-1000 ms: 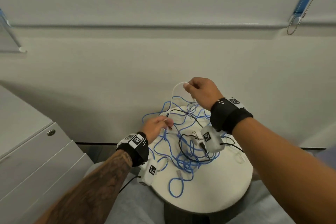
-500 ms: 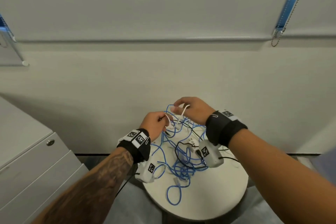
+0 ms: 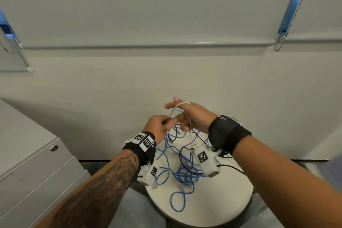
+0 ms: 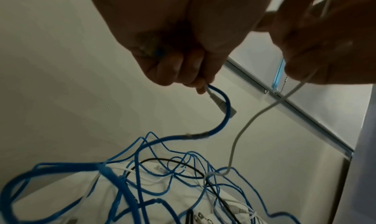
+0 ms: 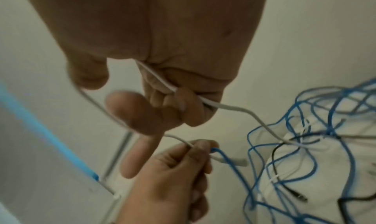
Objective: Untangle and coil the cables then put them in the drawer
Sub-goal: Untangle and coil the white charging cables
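An office — grey filing cabinet [image 3: 37,168] with lock, roller blind [image 3: 148,5], small round table [image 3: 222,200].

A thin white cable [image 3: 180,105] loops over my raised fingers, its tail dropping into the pile. Blue cables [image 3: 182,172] and a black cable [image 3: 182,153] lie knotted on the near round table [image 3: 231,196]; drawers [image 3: 42,176] stand shut, left.

two hands [image 3: 159,126], perhaps three cables [image 3: 182,170]
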### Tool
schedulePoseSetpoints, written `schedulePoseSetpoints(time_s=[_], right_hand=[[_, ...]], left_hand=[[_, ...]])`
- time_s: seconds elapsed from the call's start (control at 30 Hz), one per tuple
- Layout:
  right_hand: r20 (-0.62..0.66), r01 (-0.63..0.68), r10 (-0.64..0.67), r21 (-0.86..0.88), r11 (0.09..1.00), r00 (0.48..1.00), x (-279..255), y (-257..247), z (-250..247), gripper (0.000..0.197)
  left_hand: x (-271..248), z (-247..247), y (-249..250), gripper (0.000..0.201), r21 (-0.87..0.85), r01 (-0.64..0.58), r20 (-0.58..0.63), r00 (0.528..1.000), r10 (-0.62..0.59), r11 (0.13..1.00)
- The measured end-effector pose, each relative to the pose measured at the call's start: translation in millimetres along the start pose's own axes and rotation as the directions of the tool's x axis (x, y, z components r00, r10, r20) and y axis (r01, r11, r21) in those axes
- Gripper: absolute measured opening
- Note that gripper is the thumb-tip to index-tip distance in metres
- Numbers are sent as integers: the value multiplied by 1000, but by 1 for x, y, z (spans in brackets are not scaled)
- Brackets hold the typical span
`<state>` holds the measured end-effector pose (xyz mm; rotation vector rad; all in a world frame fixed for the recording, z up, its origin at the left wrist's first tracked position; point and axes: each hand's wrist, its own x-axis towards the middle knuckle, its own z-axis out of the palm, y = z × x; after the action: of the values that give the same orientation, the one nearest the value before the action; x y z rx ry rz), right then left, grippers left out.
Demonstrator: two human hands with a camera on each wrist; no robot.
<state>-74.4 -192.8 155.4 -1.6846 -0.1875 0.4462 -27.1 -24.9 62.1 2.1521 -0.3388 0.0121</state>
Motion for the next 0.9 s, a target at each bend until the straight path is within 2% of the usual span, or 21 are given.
schedulePoseSetpoints(time_s=[0.03,0.1,0.2,0.27,0.33,0.4,0.47,0.5,0.6,0.67,0.73,0.8,0.83,0.87,0.9], right_hand=[[13,-3,2,57,998,1000,1,-3,-2,50],[-20,12,-11,66,998,1000,5,-9,-9,45],[-181,91,-85,23,996,980,12,-16,-19,47],[-270,152,-131,56,987,954,14,-23,-28,52],[-263,184,-144,132,974,954,11,-30,-35,60],[-195,185,-148,187,965,970,6,-36,-38,71],[-141,187,-158,223,957,977,4,-39,-38,77],[-120,191,-165,250,949,979,4,-40,-38,78],[-80,201,-185,348,916,979,3,-45,-37,80],[-63,197,-187,381,903,980,0,-48,-37,79],[-83,205,-187,378,903,979,-3,-50,-39,74],[-199,231,-181,268,935,963,-5,-46,-46,52],[-293,235,-195,109,966,936,-5,-40,-53,37],[-368,209,-238,-119,971,899,-5,-32,-62,28],[-394,150,-300,-368,918,869,-4,-23,-72,21]], left_hand=[[0,2,-3,30,4,5,18,1000,-5,1000],[-1,6,-7,38,17,9,26,1000,-9,1000],[-8,11,-14,43,127,0,19,1000,-2,992],[-15,16,-26,43,166,13,46,999,-21,986],[-18,22,-41,38,197,34,98,994,-54,980],[-17,28,-44,33,299,47,117,989,-85,953],[-14,33,-30,44,378,-5,88,996,-31,926],[-10,37,-20,49,352,-23,92,996,-10,936],[-1,54,11,53,68,20,188,982,-33,997],[3,67,25,46,-78,57,243,969,-36,995],[3,75,34,28,-105,52,252,968,-24,993],[5,80,33,16,-196,78,212,977,-35,978],[7,79,31,14,-278,114,190,980,-61,954],[8,77,31,14,-364,148,165,982,-93,920],[11,74,30,14,-441,170,135,983,-122,881]])
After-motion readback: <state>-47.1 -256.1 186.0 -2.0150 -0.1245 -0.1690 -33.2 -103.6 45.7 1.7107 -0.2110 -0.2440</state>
